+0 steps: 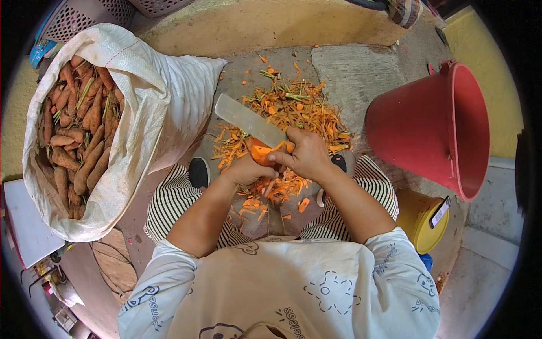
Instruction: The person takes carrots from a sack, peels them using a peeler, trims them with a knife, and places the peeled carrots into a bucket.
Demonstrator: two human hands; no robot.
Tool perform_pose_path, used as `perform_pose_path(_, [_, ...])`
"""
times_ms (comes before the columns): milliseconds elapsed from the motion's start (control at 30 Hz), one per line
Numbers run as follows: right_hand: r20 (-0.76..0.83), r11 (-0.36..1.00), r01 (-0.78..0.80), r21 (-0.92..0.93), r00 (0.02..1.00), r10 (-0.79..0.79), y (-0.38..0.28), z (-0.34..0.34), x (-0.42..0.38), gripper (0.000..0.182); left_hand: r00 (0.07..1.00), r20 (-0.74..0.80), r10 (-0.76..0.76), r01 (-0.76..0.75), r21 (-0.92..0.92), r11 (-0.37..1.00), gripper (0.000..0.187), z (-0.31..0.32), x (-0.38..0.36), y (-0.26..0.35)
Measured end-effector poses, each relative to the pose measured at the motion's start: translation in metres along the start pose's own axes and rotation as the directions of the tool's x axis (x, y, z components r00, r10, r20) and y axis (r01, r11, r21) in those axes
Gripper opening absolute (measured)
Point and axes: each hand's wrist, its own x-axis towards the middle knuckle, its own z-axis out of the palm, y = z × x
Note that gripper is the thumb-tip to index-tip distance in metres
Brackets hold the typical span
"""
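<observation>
A partly peeled carrot [261,152] is held in my left hand [247,169], whose fingers are wrapped round its lower part. My right hand [307,153] grips a wide-bladed knife [248,120] by its handle; the blade points up and to the left, just above the carrot. The right thumb rests against the carrot. Orange peelings [313,113] and carrot bits lie heaped on the floor below and beyond both hands. Part of the carrot is hidden by the fingers.
A white sack [186,79] full of unpeeled carrots [82,130] leans at the left. On the right are a tilted red bucket [406,124] and a yellow bucket [420,220] with a phone [440,212] on it. A low ledge [271,28] runs along the back.
</observation>
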Motion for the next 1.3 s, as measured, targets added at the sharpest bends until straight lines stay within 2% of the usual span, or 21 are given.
perform_pose_path(100, [0.014, 1.0, 0.007, -0.029, 1.0, -0.007, 0.002, 0.001, 0.0, 0.058, 0.988, -0.049, 0.145, -0.146, -0.026, 0.989, 0.021, 0.005, 0.004, -0.005])
perform_pose_path(200, [0.128, 0.985, 0.036, -0.166, 0.992, -0.014, -0.006, -0.003, 0.0, 0.058, 0.97, -0.222, -0.097, 0.068, -0.133, 0.989, 0.019, 0.004, 0.004, -0.011])
perform_pose_path(233, [0.114, 0.999, -0.032, -0.015, 0.993, 0.033, -0.002, 0.001, 0.0, 0.058, 0.983, -0.164, -0.083, 0.055, -0.169, 0.984, 0.02, 0.001, 0.006, -0.014])
perform_pose_path(300, [0.11, 0.945, -0.155, 0.287, 0.986, 0.128, 0.01, 0.013, 0.002, 0.06, 0.998, -0.051, -0.048, 0.034, -0.245, 0.969, 0.023, -0.006, 0.01, -0.021])
perform_pose_path(367, [0.216, 0.798, -0.364, 0.48, 0.931, 0.294, 0.021, 0.011, 0.009, 0.062, 1.0, 0.007, 0.009, -0.007, -0.248, 0.969, 0.024, -0.01, 0.011, -0.023])
perform_pose_path(400, [0.26, 0.759, -0.427, 0.492, 0.904, 0.339, 0.026, 0.009, 0.011, 0.063, 0.999, 0.036, 0.036, -0.025, -0.253, 0.967, 0.025, -0.009, 0.01, -0.021])
perform_pose_path(433, [0.303, 0.716, -0.488, 0.499, 0.873, 0.383, 0.03, 0.007, 0.013, 0.065, 0.999, 0.003, 0.039, -0.038, -0.197, 0.98, 0.028, -0.008, 0.009, -0.019])
perform_pose_path(500, [0.337, 0.756, -0.536, 0.376, 0.839, 0.427, 0.036, 0.004, 0.015, 0.068, 0.997, -0.063, 0.054, -0.059, -0.084, 0.995, 0.035, -0.005, 0.008, -0.012])
perform_pose_path(533, [0.322, 0.764, -0.522, 0.38, 0.849, 0.42, 0.036, 0.003, 0.014, 0.069, 0.959, -0.212, 0.187, -0.155, 0.158, 0.975, 0.033, -0.004, 0.01, -0.013])
perform_pose_path(600, [0.296, 0.781, -0.492, 0.385, 0.867, 0.4, 0.034, 0.003, 0.012, 0.071, 0.774, -0.376, 0.509, -0.195, 0.623, 0.758, 0.031, 0.001, 0.012, -0.01])
perform_pose_path(633, [0.254, 0.794, -0.454, 0.405, 0.89, 0.379, 0.036, 0.005, 0.012, 0.067, 0.696, -0.366, 0.618, -0.042, 0.839, 0.543, 0.029, 0.002, 0.008, -0.005])
perform_pose_path(667, [0.213, 0.805, -0.416, 0.423, 0.909, 0.358, 0.039, 0.01, 0.01, 0.063, 0.626, -0.311, 0.715, 0.148, 0.948, 0.282, 0.027, 0.003, 0.002, 0.001])
perform_pose_path(700, [0.171, 0.815, -0.377, 0.439, 0.926, 0.336, 0.039, 0.012, 0.009, 0.061, 0.573, -0.218, 0.79, 0.348, 0.937, 0.006, 0.026, 0.005, -0.003, 0.006])
perform_pose_path(800, [-0.017, 0.969, -0.186, 0.165, 0.981, 0.191, 0.03, 0.008, 0.005, 0.072, 0.55, -0.187, 0.814, 0.425, 0.902, -0.08, 0.022, -0.005, -0.001, 0.002])
perform_pose_path(900, [0.244, 0.941, -0.324, 0.097, 0.924, 0.293, 0.011, -0.007, 0.009, 0.088, 0.548, -0.175, 0.818, 0.427, 0.9, -0.093, 0.02, -0.003, -0.002, 0.002])
perform_pose_path(1100, [0.186, 0.953, -0.301, -0.027, 0.935, 0.3, 0.001, -0.002, 0.01, 0.087, 0.564, -0.156, 0.811, 0.394, 0.914, -0.098, 0.022, 0.002, -0.003, 0.002])
perform_pose_path(1200, [0.138, 0.966, -0.259, -0.018, 0.956, 0.259, 0.003, 0.002, 0.008, 0.084, 0.561, -0.202, 0.803, 0.403, 0.914, -0.052, 0.022, 0.004, -0.003, -0.001])
perform_pose_path(1300, [0.097, 0.97, -0.234, -0.068, 0.966, 0.24, 0.002, 0.004, 0.007, 0.082, 0.518, -0.213, 0.828, 0.424, 0.905, -0.032, 0.02, 0.007, -0.003, -0.001])
